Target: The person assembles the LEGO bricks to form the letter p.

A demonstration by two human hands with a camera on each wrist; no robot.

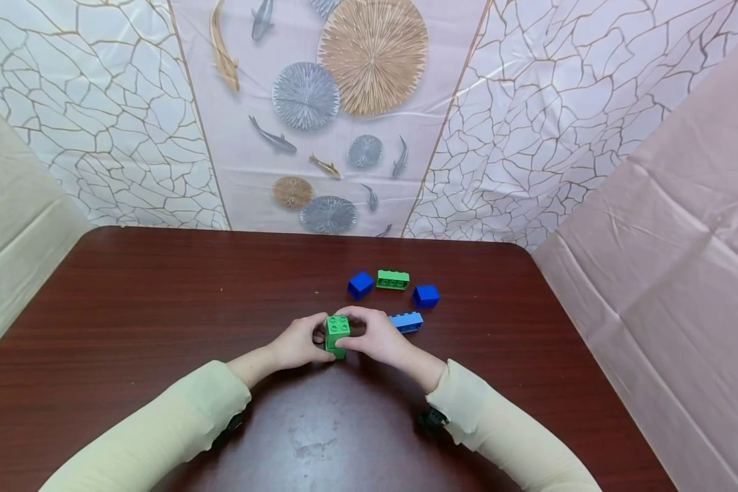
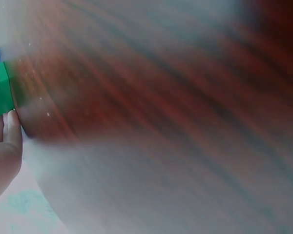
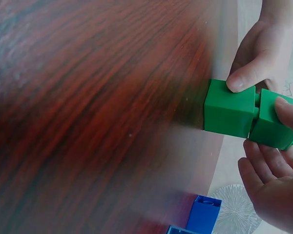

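Two green toy building bricks stand stacked between the hands in the head view. The upper brick [image 3: 271, 119], with studs on top, is pinched by the right hand [image 1: 376, 335], thumb on the near side and fingers behind. Thumb and fingers of the left hand [image 1: 298, 343] grip the lower brick [image 3: 228, 109] low, close over the table. A narrow gap with studs in it separates the two bricks in the right wrist view. At the left wrist view's edge, a green brick [image 2: 0, 95] shows only in part, fingertips against its side.
Beyond the hands on the brown table [image 1: 160, 294] lie two dark blue bricks, one left [image 1: 360, 285] and one right [image 1: 426, 296]. A long green brick [image 1: 393, 279] sits on its side between them. A light blue brick [image 1: 407, 322] is close behind the right hand.
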